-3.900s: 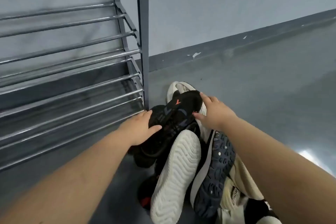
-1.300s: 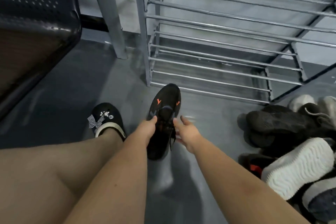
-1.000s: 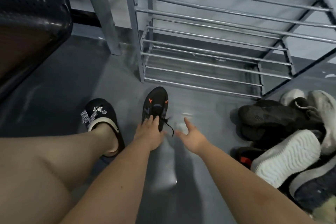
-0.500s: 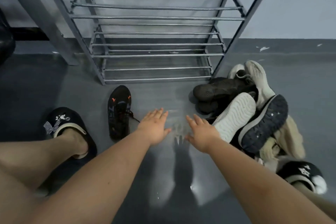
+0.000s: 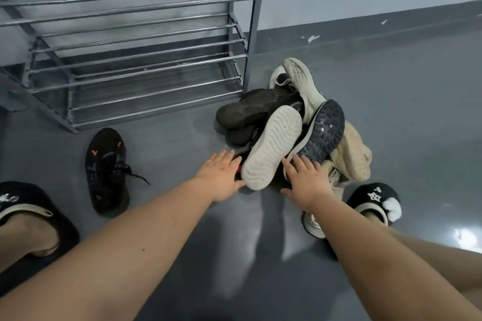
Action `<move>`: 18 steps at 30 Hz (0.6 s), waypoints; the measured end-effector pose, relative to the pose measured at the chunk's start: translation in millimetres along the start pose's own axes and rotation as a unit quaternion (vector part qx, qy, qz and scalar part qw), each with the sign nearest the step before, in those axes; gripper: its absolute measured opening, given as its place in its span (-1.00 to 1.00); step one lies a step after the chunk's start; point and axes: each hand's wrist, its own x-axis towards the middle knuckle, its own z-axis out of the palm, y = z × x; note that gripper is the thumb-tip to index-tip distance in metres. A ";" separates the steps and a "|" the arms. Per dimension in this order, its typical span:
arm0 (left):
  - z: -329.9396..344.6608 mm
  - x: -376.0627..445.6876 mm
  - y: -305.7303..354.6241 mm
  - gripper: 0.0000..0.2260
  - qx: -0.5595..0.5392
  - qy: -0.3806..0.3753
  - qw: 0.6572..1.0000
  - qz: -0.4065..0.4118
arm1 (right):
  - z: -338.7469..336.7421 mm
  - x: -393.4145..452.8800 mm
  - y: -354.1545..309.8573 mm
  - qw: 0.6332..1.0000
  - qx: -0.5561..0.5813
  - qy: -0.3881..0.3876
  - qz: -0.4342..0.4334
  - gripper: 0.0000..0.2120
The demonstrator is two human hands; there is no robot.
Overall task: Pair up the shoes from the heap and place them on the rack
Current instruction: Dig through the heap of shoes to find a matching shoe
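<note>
Both grips spread open: left hand (image 5: 221, 177) and right hand (image 5: 303, 181) flank the upturned white ribbed-sole sneaker (image 5: 272, 147), whose long axis points away.

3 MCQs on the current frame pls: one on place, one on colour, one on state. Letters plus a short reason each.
1. Where does the black shoe with orange marks lie?
A. on the rack's lowest shelf
B. on the floor in front of the rack, apart from the heap
C. on top of the heap

2. What colour is the upturned sole between the two hands?
A. white
B. red
C. blue

3. What state is the left hand in?
A. gripping a shoe by the heel
B. curled into an empty fist
C. fingers straight, holding nothing

Key: 1 B, it rests alone on the floor below the rack. 2 A, the ridged sole is white. 3 C, its fingers are spread flat at the heap's edge; the right hand is likewise open.
</note>
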 end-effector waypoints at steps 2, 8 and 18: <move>5.5 9.2 5.8 -0.38 -0.003 -0.017 1.000 0.000 | 5.3 6.1 5.3 1.000 0.011 0.018 0.012 -0.25; 10.4 42.4 13.7 -0.35 -0.118 -0.051 0.990 -0.055 | 18.6 32.7 13.2 0.992 0.112 0.048 0.043 -0.25; 36.7 79.6 28.7 -0.49 -0.564 -0.034 0.784 -0.256 | 42.5 53.7 -3.4 0.984 0.162 0.039 0.058 -0.26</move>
